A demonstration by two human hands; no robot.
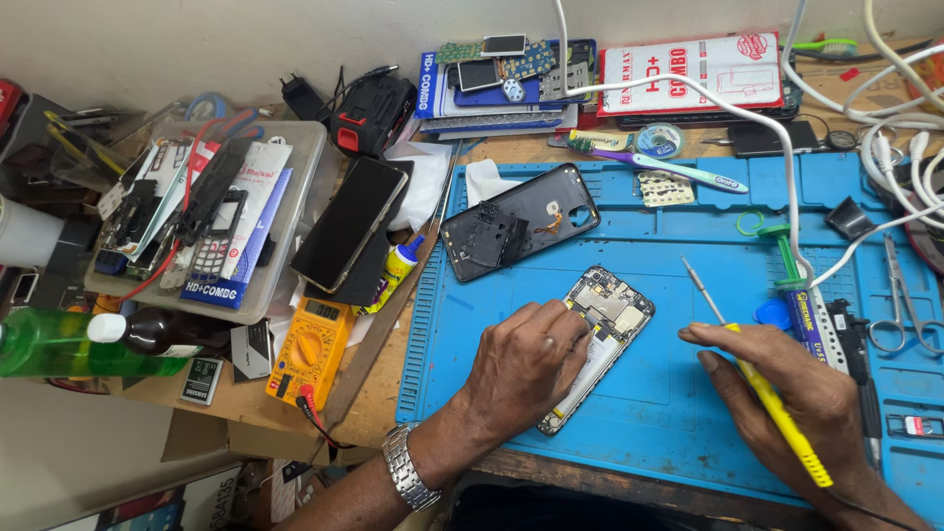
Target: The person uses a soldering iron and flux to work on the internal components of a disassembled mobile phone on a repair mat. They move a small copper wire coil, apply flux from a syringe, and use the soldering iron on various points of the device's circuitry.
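Note:
An opened phone [612, 313] with its circuit board and battery bared lies on the blue work mat [678, 241]. My left hand [523, 366], with a metal watch on the wrist, rests on the phone's lower half and its fingers press on the inside. My right hand [801, 398] lies on the mat to the right and holds a yellow-handled screwdriver [777, 413], its thin metal tip [700, 285] pointing up and away from the phone. A detached black back cover [518, 232] lies on the mat above the phone.
A yellow multimeter [310, 349], a glue bottle [395, 270] and a tray of phone parts [211, 221] sit left of the mat. A green bottle [59, 344] lies at the far left. White cables [787, 157], scissors [905, 305], a toothbrush [678, 172] and tape roll [659, 140] crowd the right and back.

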